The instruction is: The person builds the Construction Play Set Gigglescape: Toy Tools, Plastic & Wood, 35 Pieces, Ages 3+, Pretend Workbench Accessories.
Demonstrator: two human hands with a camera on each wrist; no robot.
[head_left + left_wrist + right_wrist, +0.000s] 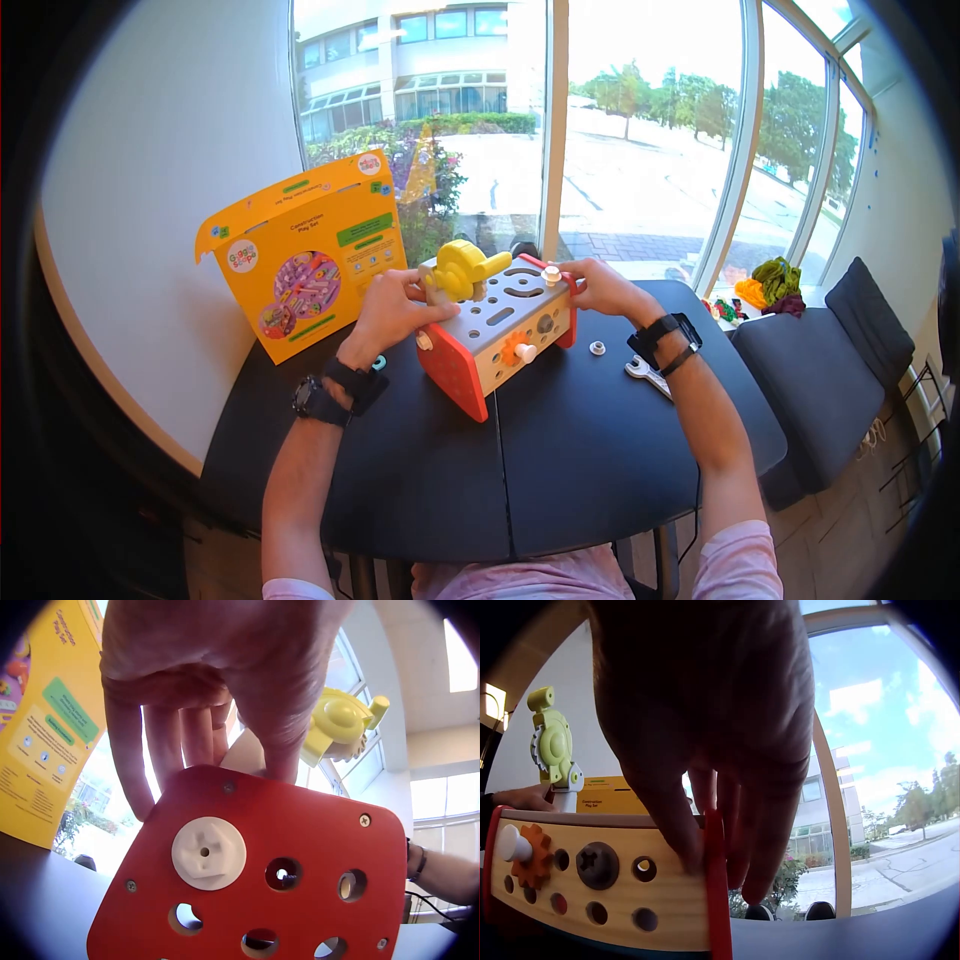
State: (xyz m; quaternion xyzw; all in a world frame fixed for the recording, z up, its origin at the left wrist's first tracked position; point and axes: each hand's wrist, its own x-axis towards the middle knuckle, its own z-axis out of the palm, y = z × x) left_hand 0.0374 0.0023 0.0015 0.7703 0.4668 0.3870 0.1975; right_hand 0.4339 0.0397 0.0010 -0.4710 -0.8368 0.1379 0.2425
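Observation:
A toy workbench (490,318) with red end panels, a grey holed top and a wooden front stands between both hands. My left hand (388,306) grips the top of its left end, thumb over the upper edge of the red panel (322,832). At the other end my right hand (604,291) pinches the right panel (717,892), thumb on the wooden front and fingers outside. A yellow-green toy circular saw (456,272) rises from the top beside my left hand. On the front sit an orange gear (534,859) with a white peg (511,844) and a grey screw (598,865).
A yellow cardboard box (370,230) stands at the back left of the black table (420,490). Right of the workbench lie a white nut (597,348) and a toy wrench (648,374). A dark chair (815,360) is at the right, large windows behind.

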